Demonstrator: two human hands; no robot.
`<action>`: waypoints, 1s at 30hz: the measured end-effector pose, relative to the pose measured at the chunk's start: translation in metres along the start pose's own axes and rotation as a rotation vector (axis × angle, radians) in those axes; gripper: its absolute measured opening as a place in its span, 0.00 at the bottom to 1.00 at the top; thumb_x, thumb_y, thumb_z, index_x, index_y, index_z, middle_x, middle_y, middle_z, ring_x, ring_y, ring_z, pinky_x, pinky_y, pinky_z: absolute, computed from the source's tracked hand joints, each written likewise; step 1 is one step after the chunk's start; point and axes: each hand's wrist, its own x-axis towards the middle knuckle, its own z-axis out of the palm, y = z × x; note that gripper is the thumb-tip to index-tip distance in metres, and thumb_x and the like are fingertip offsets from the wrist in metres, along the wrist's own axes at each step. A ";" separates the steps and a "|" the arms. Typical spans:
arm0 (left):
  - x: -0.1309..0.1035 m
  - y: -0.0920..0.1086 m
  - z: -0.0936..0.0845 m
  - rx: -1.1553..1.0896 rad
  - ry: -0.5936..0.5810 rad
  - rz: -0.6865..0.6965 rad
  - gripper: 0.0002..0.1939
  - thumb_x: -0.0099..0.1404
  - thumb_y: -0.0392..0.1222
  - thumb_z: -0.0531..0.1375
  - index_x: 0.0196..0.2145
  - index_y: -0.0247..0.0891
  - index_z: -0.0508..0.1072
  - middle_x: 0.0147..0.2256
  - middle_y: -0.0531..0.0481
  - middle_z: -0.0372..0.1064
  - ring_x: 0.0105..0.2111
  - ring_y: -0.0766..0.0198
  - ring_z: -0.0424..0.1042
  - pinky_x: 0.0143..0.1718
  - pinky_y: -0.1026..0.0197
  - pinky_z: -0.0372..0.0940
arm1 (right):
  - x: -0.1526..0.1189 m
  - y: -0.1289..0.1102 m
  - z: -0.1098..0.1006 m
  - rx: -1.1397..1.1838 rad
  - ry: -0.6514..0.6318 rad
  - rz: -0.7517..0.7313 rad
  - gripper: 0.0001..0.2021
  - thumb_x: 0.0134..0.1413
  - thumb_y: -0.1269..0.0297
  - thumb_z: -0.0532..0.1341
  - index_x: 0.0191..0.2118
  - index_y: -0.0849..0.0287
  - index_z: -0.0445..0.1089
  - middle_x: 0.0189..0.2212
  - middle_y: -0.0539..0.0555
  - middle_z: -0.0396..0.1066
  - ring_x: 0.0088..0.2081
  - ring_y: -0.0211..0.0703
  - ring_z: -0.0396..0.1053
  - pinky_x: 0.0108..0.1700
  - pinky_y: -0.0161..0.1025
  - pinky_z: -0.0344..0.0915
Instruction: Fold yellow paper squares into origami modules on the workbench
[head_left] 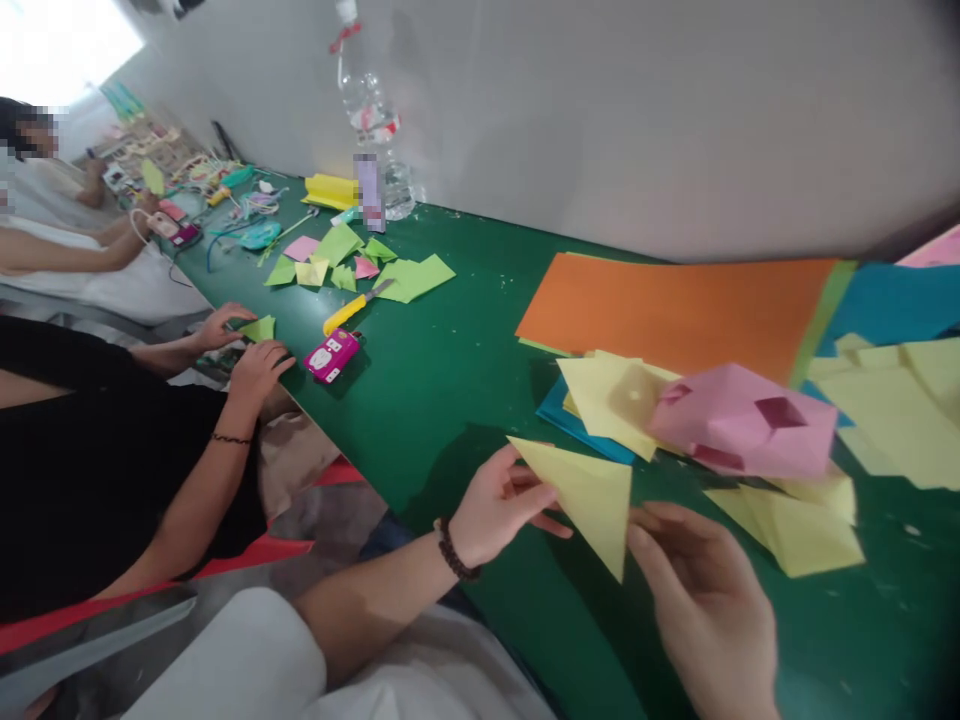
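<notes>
A pale yellow sheet of paper folded into a triangle (pixel 592 492) is held up above the green table. My left hand (pixel 504 508) pinches its left edge between thumb and fingers. At the triangle's right edge is my right hand (pixel 697 590), thumb and curled fingertips closed against the paper. Just beyond lie yellow folded papers (pixel 611 395) over a blue folded piece (pixel 574 415). A pink folded paper shape (pixel 742 420) with square openings sits behind my right hand. More yellow folded paper (pixel 802 530) lies to the right of that hand.
Orange sheets (pixel 675 305) and more yellow paper (pixel 900 410) lie along the wall. A co-worker's hands (pixel 259 370) hold green paper at left. Nearby are a yellow utility knife (pixel 356 308), a magenta box (pixel 332 356), green paper scraps (pixel 416 278) and a plastic bottle (pixel 367 110).
</notes>
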 end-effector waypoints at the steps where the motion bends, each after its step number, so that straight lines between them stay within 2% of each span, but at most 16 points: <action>1: 0.000 -0.001 -0.001 -0.013 -0.007 -0.001 0.29 0.51 0.47 0.71 0.48 0.35 0.68 0.36 0.46 0.72 0.33 0.62 0.75 0.28 0.63 0.74 | 0.000 0.000 -0.001 -0.012 0.013 -0.014 0.17 0.44 0.50 0.67 0.37 0.54 0.68 0.32 0.52 0.75 0.34 0.44 0.74 0.37 0.41 0.72; 4: 0.001 -0.004 -0.005 -0.062 -0.056 -0.010 0.31 0.51 0.50 0.71 0.49 0.35 0.68 0.37 0.44 0.72 0.34 0.59 0.76 0.29 0.61 0.75 | -0.002 -0.001 -0.002 -0.140 0.062 -0.128 0.14 0.48 0.51 0.65 0.36 0.54 0.68 0.31 0.53 0.73 0.32 0.44 0.73 0.37 0.42 0.71; 7: 0.002 -0.008 -0.010 -0.123 -0.126 -0.007 0.34 0.53 0.59 0.68 0.50 0.35 0.67 0.38 0.41 0.73 0.36 0.54 0.77 0.29 0.59 0.75 | -0.006 -0.005 -0.004 -0.357 0.114 -0.296 0.09 0.54 0.54 0.62 0.34 0.53 0.69 0.30 0.53 0.73 0.30 0.43 0.71 0.33 0.41 0.68; 10: 0.002 -0.010 -0.013 -0.157 -0.132 0.002 0.34 0.55 0.64 0.64 0.51 0.36 0.67 0.39 0.40 0.74 0.38 0.53 0.77 0.29 0.58 0.74 | -0.009 -0.008 -0.006 -0.459 0.105 -0.436 0.05 0.56 0.58 0.61 0.33 0.52 0.69 0.27 0.53 0.73 0.26 0.41 0.70 0.29 0.39 0.67; 15: 0.000 -0.009 -0.014 -0.131 -0.108 -0.030 0.31 0.58 0.57 0.64 0.53 0.36 0.66 0.40 0.43 0.74 0.36 0.58 0.77 0.29 0.64 0.73 | -0.009 0.001 -0.008 -0.500 0.069 -0.585 0.03 0.55 0.62 0.62 0.33 0.53 0.70 0.25 0.51 0.72 0.23 0.37 0.68 0.25 0.36 0.65; 17: 0.001 -0.008 -0.014 -0.123 -0.148 -0.037 0.29 0.60 0.53 0.64 0.54 0.36 0.65 0.41 0.42 0.74 0.37 0.56 0.77 0.29 0.63 0.73 | -0.007 0.004 -0.007 -0.448 0.100 -0.625 0.02 0.54 0.65 0.63 0.34 0.54 0.70 0.24 0.49 0.72 0.23 0.35 0.68 0.26 0.34 0.65; 20: 0.002 -0.008 -0.015 -0.100 -0.233 -0.060 0.27 0.60 0.50 0.62 0.53 0.34 0.65 0.44 0.38 0.74 0.42 0.49 0.76 0.29 0.59 0.73 | -0.004 0.005 -0.006 -0.344 0.121 -0.572 0.03 0.55 0.68 0.62 0.36 0.55 0.70 0.25 0.48 0.71 0.22 0.34 0.67 0.27 0.32 0.67; 22: 0.003 -0.008 -0.016 -0.090 -0.240 -0.068 0.26 0.61 0.53 0.61 0.52 0.35 0.66 0.45 0.36 0.74 0.43 0.47 0.76 0.30 0.57 0.73 | -0.001 0.002 -0.007 -0.365 0.102 -0.609 0.04 0.55 0.70 0.61 0.37 0.55 0.70 0.26 0.48 0.71 0.23 0.34 0.68 0.28 0.32 0.67; 25: 0.002 -0.005 -0.015 -0.057 -0.212 -0.062 0.34 0.59 0.65 0.60 0.52 0.35 0.66 0.45 0.35 0.74 0.43 0.46 0.75 0.32 0.54 0.73 | 0.000 -0.002 -0.009 -0.510 0.058 -0.853 0.09 0.53 0.75 0.62 0.37 0.53 0.72 0.29 0.48 0.73 0.27 0.35 0.71 0.32 0.32 0.69; 27: 0.000 -0.001 -0.013 0.007 -0.185 -0.083 0.38 0.56 0.67 0.61 0.54 0.35 0.65 0.46 0.35 0.73 0.44 0.46 0.75 0.35 0.54 0.72 | 0.000 -0.004 -0.010 -0.555 0.032 -0.966 0.12 0.51 0.77 0.63 0.38 0.52 0.72 0.31 0.48 0.74 0.29 0.35 0.72 0.34 0.32 0.69; 30: -0.003 0.004 -0.010 0.058 -0.136 -0.132 0.33 0.57 0.54 0.65 0.56 0.36 0.65 0.48 0.39 0.72 0.47 0.48 0.73 0.43 0.54 0.68 | -0.004 -0.004 -0.010 -0.532 0.012 -0.946 0.13 0.51 0.78 0.63 0.39 0.52 0.73 0.32 0.48 0.74 0.30 0.34 0.72 0.36 0.32 0.69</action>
